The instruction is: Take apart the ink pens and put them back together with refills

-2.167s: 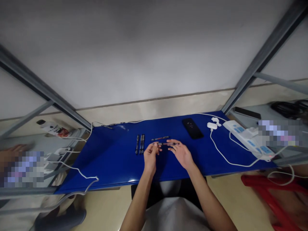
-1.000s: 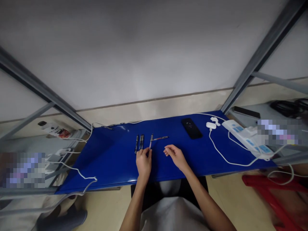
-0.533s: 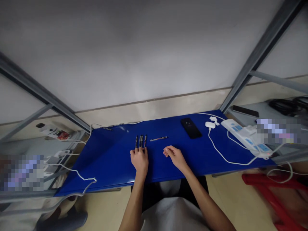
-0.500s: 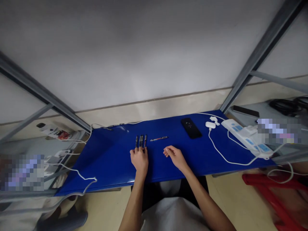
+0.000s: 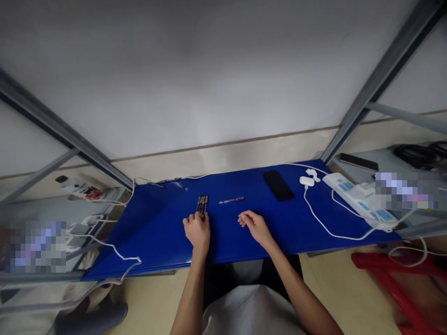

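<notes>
Several dark pens (image 5: 202,203) stand side by side in a tight bundle, lying on the blue tabletop (image 5: 157,232). My left hand (image 5: 197,231) is closed around their near ends, which its fingers hide. To the right of the bundle, one more pen (image 5: 231,200) with a clear barrel and a reddish part lies crosswise. My right hand (image 5: 256,227) rests on the table below that pen, fingers curled together, with nothing visible in them.
A black phone (image 5: 278,185) lies right of centre. Beyond it are a white charger case (image 5: 306,181) on a cable and a white power strip (image 5: 359,200). A bottle (image 5: 80,188) lies on the left-hand shelf. Metal posts flank the table.
The pens under my left hand were slightly spread and are now pressed together, the hand having shifted a little left. The phone's screen has gone dark. My right hand has barely moved.
</notes>
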### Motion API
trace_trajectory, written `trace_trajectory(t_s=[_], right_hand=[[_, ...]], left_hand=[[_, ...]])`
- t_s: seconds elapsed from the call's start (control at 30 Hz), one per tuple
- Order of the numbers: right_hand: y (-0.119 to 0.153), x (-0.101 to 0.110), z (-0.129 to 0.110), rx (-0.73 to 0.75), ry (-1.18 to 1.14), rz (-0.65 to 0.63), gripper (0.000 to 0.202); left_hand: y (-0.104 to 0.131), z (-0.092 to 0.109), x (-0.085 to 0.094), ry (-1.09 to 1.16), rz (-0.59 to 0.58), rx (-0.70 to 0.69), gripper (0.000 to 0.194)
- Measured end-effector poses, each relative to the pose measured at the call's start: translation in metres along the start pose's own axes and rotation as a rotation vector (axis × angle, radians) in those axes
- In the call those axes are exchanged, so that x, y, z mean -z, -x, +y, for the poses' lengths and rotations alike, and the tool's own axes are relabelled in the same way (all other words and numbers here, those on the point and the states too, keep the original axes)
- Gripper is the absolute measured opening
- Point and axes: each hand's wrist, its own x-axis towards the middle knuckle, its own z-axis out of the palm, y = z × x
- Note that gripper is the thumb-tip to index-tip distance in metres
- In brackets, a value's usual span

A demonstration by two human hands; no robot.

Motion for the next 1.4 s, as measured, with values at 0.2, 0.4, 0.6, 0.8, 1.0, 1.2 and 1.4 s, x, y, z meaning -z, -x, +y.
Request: trace_trajectory(t_s=[0.2, 0.4, 0.6, 0.8, 1.0, 1.2, 1.4], right_hand=[[0.000, 0.000, -0.002, 0.001, 0.007, -0.003, 0.030], [0.001, 0.000, -0.002, 0.002, 0.018, -0.010, 0.030], [0.000, 0.000, 0.002, -0.001, 0.013, -0.002, 0.030], [0.000, 0.000, 0.001, 0.005, 0.004, 0.002, 0.031], [0.000, 0.000, 0.000, 0.011, 0.011, 0.003, 0.032], [-0.001, -0.002, 0.004, 0.007, -0.005, 0.031, 0.033], [0.000, -0.001, 0.005, 0.047, 0.093, 0.124, 0.034]], left_hand=[[0.001, 0.001, 0.005, 0.076, 0.021, 0.065, 0.024], [-0.002, 0.000, 0.005, 0.123, -0.026, 0.111, 0.033], [-0.006, 0.001, 0.005, 0.119, -0.049, 0.127, 0.039], [-0.006, 0.006, 0.009, 0.058, -0.006, 0.096, 0.045], [-0.011, 0.034, 0.007, 0.121, 0.008, -0.190, 0.040], [-0.013, 0.069, -0.016, 0.221, -0.153, -0.546, 0.034], [-0.007, 0.075, -0.016, 0.203, -0.238, -0.583, 0.017]])
